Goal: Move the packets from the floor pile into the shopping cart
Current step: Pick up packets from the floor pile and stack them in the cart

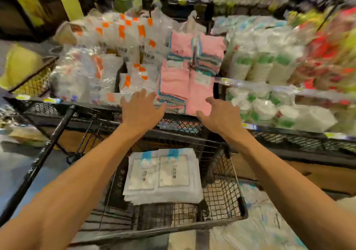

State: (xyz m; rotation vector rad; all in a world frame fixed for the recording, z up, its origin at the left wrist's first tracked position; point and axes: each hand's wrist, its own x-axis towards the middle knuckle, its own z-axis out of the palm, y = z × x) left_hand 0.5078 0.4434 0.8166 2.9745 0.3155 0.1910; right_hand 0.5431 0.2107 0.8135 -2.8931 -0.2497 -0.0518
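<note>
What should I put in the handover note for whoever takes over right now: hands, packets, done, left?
Left hand: open, fingers spread, holding nothing, reaching over the far rim of the shopping cart toward the shelf.
Right hand: open, empty, beside the pink cloth packs on the shelf.
Done: a stack of white packets lies flat in the cart.
Left: more white packets lie on the floor to the right of the cart; these have yet to go in. The picture is blurred, so no count can be given.
</note>
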